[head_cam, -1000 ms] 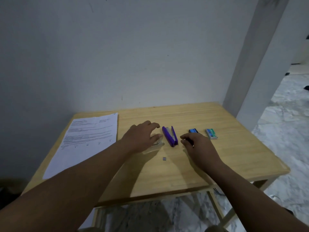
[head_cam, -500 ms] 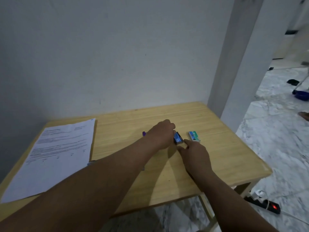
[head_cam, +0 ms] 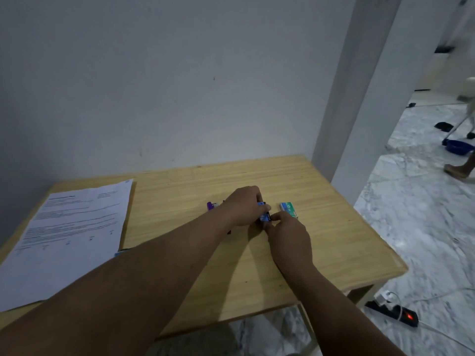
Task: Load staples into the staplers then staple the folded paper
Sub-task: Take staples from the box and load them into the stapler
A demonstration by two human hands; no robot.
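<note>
A: What is seen nearest on the table (head_cam: 334,253)?
B: A printed paper (head_cam: 72,232) is laid flat at the left edge.

A: And the hands?
B: A small blue staple box (head_cam: 265,216) is gripped by the left hand (head_cam: 244,205) from above, and its near end is pinched by the right hand (head_cam: 289,233).

A: What is found beyond?
B: A green staple box (head_cam: 288,208) is placed just right of them. A purple stapler (head_cam: 210,205) is partly hidden behind the left hand.

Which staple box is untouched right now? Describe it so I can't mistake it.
Start at the wooden table and follow the right hand to its fingertips. Just beyond them, toward the table's right edge, lies a small green-and-blue staple box, free of both hands. The darker blue box is pinched between them.
</note>
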